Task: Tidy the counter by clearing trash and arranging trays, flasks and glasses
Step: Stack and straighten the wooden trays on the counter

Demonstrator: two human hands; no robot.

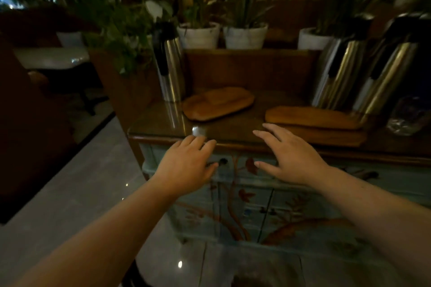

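A dark wooden counter [233, 128] carries one oval wooden tray [218, 103] at its middle and a stack of wooden trays [312, 117] at the right. One steel flask [169, 63] stands at the back left; two more flasks [342, 72] [391, 77] stand at the back right. Clear glasses [408, 115] show dimly at the far right. My left hand [186, 165] hovers at the counter's front edge, fingers spread, holding nothing. My right hand [289, 154] is spread over the front edge, its fingertips close to the tray stack.
White plant pots [245, 36] line a shelf behind the counter. A painted blue cabinet front [256, 205] lies below the counter. Tiled floor [70, 205] lies to the left, with a chair and white table [51, 58] farther back.
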